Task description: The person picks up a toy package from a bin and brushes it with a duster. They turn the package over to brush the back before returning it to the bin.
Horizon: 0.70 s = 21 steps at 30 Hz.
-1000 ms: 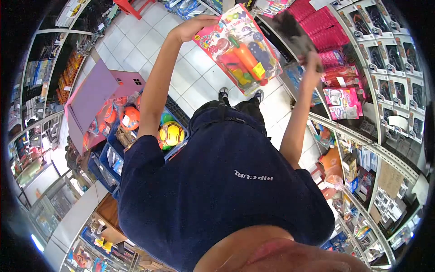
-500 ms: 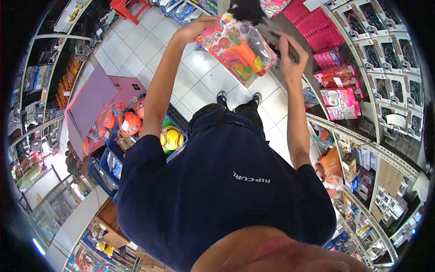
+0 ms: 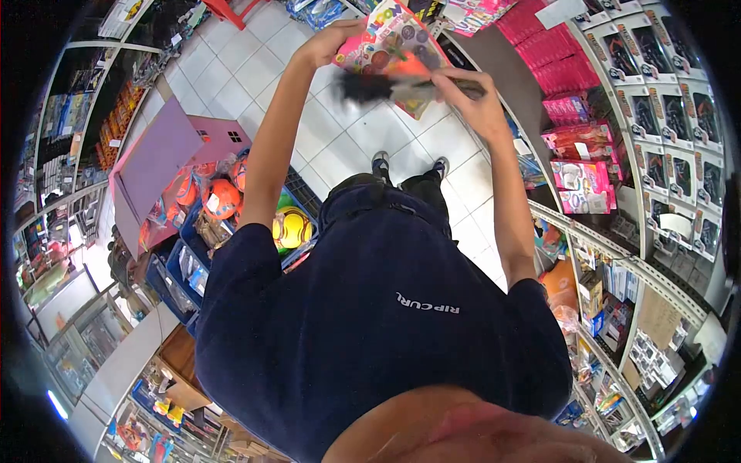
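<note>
My left hand (image 3: 336,42) grips the left edge of a toy pack (image 3: 417,38), a pink printed card with a clear front and orange and green plastic toy pieces inside. In my right hand (image 3: 475,100), the fingers are closed around the handle of a duster brush (image 3: 363,87). Its dark bristles, smeared by motion, point left and lie over the lower left part of the pack in this view. The brush and my right fingers hide part of the pack's lower half.
Shelves of boxed toys (image 3: 656,131) and pink packs (image 3: 583,185) line the right. To the left, blue crates (image 3: 189,270) hold orange balls (image 3: 221,199) and a yellow ball (image 3: 293,229), beside a purple toy house (image 3: 158,166). A red stool (image 3: 231,11) stands at the top on the tiled floor.
The brush has swept left and down from the pack's top edge, across its front. The pack has shifted slightly upward, and my right hand has moved a little left.
</note>
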### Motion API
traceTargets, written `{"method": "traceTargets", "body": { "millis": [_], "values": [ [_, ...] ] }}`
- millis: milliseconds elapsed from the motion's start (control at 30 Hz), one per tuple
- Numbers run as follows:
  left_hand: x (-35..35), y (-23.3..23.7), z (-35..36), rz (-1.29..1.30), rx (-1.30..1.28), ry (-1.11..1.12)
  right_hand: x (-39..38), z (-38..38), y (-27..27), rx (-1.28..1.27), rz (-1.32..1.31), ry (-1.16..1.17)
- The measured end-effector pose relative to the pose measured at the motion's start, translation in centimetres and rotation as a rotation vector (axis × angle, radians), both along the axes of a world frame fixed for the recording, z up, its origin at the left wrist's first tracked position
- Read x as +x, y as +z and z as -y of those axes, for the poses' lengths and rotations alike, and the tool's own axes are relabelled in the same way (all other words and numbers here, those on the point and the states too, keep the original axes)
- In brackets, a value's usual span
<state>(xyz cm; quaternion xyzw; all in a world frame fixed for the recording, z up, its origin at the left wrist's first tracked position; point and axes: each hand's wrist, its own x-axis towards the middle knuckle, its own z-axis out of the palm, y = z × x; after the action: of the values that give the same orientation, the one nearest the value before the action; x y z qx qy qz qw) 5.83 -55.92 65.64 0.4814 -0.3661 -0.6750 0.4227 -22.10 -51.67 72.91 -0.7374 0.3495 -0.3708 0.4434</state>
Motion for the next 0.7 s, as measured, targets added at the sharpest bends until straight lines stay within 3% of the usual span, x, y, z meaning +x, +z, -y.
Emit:
{"method": "traceTargets", "body": {
  "millis": [67, 100, 133, 200, 233, 300, 333, 433, 467, 500, 533, 600, 667, 700],
  "values": [
    [0.9, -0.4, 0.0, -0.009, 0.01, -0.022, 0.5, -0.3, -0.3, -0.06, 0.01, -0.061],
    [1.8, -0.9, 0.3, 0.01, -0.063, -0.171, 0.8, 0.5, -0.4, -0.292, 0.013, -0.145],
    [1.8, -1.6, 0.2, -0.003, -0.038, -0.059, 0.9, 0.6, -0.5, -0.101, 0.047, -0.142],
    [2.1, -2.1, 0.2, 0.002, -0.043, -0.044, 0.3, 1.0, -0.7, 0.323, 0.059, 0.127],
    [2.2, -2.3, 0.2, 0.005, -0.045, -0.044, 0.6, 1.0, -1.2, 0.325, 0.06, 0.126],
    [2.4, -2.0, 0.1, -0.001, -0.063, -0.061, 1.9, 0.9, -1.3, -0.268, 0.048, -0.144],
    [2.5, -2.0, -0.2, -0.007, -0.076, -0.079, 1.9, 0.8, -1.3, -0.265, 0.046, -0.138],
    [2.8, -1.5, -0.5, 0.034, -0.109, -0.058, 1.8, 0.5, -0.8, 0.341, 0.035, 0.11],
    [2.6, -1.2, -0.6, 0.08, -0.09, -0.017, 2.0, 0.9, -1.1, 0.341, 0.036, 0.106],
    [2.9, -1.7, -0.3, -0.046, -0.099, -0.067, 2.4, 1.6, -1.5, 0.049, 0.046, -0.035],
    [3.2, -1.8, -0.4, 0.0, -0.032, -0.033, 2.6, 1.9, -1.9, -0.238, 0.055, -0.175],
    [3.6, -2.4, -0.3, -0.017, -0.077, -0.007, 2.3, 2.2, -1.9, -0.161, 0.043, -0.113],
    [3.3, -1.4, -0.7, 0.084, -0.085, -0.051, 1.8, 1.8, -1.9, 0.234, 0.053, -0.008],
    [3.2, -1.7, -0.6, 0.056, -0.078, -0.038, 2.6, 2.3, -2.7, -0.098, 0.162, -0.142]
  ]
}}
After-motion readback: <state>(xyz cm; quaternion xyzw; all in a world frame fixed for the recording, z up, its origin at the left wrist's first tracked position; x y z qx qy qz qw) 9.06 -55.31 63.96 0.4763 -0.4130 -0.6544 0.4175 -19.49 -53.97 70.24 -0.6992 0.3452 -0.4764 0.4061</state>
